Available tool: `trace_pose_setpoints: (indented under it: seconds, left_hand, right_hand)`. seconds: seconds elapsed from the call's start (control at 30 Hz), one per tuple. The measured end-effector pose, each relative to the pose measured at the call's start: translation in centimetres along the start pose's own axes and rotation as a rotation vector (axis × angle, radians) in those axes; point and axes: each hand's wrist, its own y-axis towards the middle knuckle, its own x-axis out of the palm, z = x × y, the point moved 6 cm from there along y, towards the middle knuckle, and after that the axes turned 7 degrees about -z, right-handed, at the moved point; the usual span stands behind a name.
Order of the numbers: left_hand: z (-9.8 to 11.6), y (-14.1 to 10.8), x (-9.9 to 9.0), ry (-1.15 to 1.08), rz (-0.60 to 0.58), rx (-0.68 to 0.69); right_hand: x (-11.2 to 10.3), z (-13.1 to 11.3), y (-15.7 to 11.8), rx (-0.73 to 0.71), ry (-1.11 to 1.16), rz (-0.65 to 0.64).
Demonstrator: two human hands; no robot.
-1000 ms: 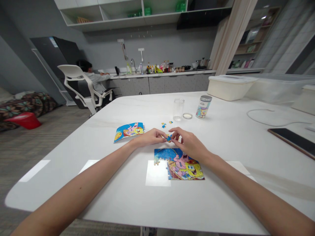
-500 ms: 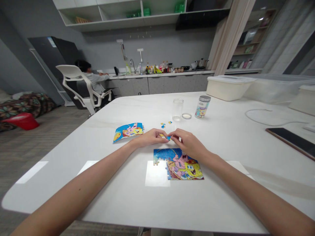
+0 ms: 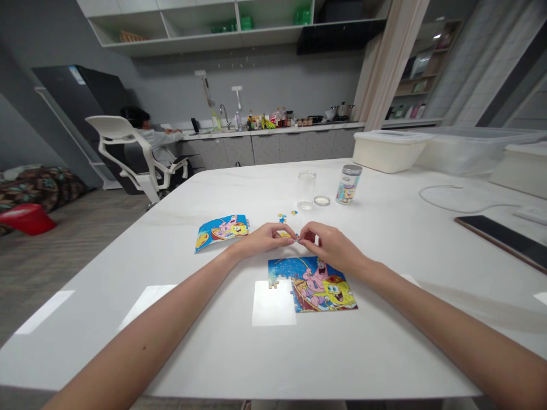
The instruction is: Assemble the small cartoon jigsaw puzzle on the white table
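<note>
My left hand point(image 3: 273, 237) and my right hand point(image 3: 321, 239) meet fingertip to fingertip above the partly joined puzzle point(image 3: 322, 287), both pinching one small puzzle piece point(image 3: 296, 240). The puzzle shows a pink and a yellow cartoon figure against blue; its lower left part is open. A few loose pieces point(image 3: 282, 218) lie behind my hands, and some yellow shows beneath my left fingers. To the left rests a curved picture sheet point(image 3: 222, 230) with the same cartoon scene.
On the white table point(image 3: 205, 347) stand a clear jar point(image 3: 306, 191), its ring lid point(image 3: 322, 200) and a printed canister point(image 3: 348, 185). Farther right are bins point(image 3: 388, 152), a cable and a phone point(image 3: 504, 240). A person point(image 3: 160, 139) sits by the back counter.
The pinched piece has turned so that its thin edge shows instead of its blue face. My hands have barely moved. The whole view has shifted slightly.
</note>
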Motion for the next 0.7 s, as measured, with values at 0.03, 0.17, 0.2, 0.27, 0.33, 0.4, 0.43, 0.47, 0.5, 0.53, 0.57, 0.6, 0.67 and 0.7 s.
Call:
trace_pose_setpoints:
  seconds: [0.03, 0.17, 0.2, 0.27, 0.33, 0.4, 0.43, 0.47, 0.5, 0.53, 0.57, 0.6, 0.67, 0.7]
  left_hand:
    - [0.1, -0.01, 0.02, 0.006, -0.003, 0.005]
    - [0.12, -0.03, 0.02, 0.017, 0.005, 0.001]
    - [0.07, -0.02, 0.01, 0.019, 0.01, -0.002]
    - [-0.05, -0.01, 0.02, 0.022, 0.015, -0.007]
    - [-0.19, 0.01, 0.07, 0.021, 0.017, -0.015]
    - [-0.3, 0.02, 0.09, 0.018, 0.028, -0.024]
    - [-0.32, 0.01, 0.07, 0.015, 0.039, -0.025]
    - [-0.32, 0.0, 0.05, 0.011, 0.05, -0.026]
    - [-0.3, -0.01, 0.03, 0.006, 0.062, -0.025]
    - [-0.26, -0.04, 0.01, 0.003, 0.073, -0.023]
    - [-0.22, -0.07, -0.01, 0.0, 0.083, -0.021]
    - [-0.19, -0.11, -0.04, 0.0, 0.09, -0.02]
    - [-0.16, -0.2, -0.1, 0.01, 0.103, -0.018]
    - [-0.17, -0.24, -0.13, 0.017, 0.108, -0.018]
  right_hand:
    - [0.08, -0.04, -0.01, -0.001, -0.001, -0.006]
    - [0.26, -0.11, 0.01, -0.006, -0.009, -0.012]
    - [0.25, -0.1, 0.03, -0.004, -0.01, -0.007]
    - [0.25, -0.06, 0.07, 0.004, -0.004, -0.001]
    - [0.34, -0.1, 0.09, 0.008, 0.01, -0.005]
    - [0.47, -0.27, 0.08, -0.001, 0.019, -0.015]
    - [0.53, -0.35, 0.07, -0.006, 0.02, -0.019]
    - [0.57, -0.43, 0.06, -0.011, 0.019, -0.022]
    - [0.59, -0.47, 0.06, -0.014, 0.019, -0.022]
    - [0.59, -0.49, 0.07, -0.016, 0.017, -0.019]
    - [0.57, -0.48, 0.09, -0.018, 0.013, -0.015]
    - [0.53, -0.47, 0.13, -0.021, 0.009, -0.011]
    - [0.42, -0.44, 0.21, -0.034, -0.005, -0.001]
    - [0.36, -0.44, 0.25, -0.041, -0.015, 0.003]
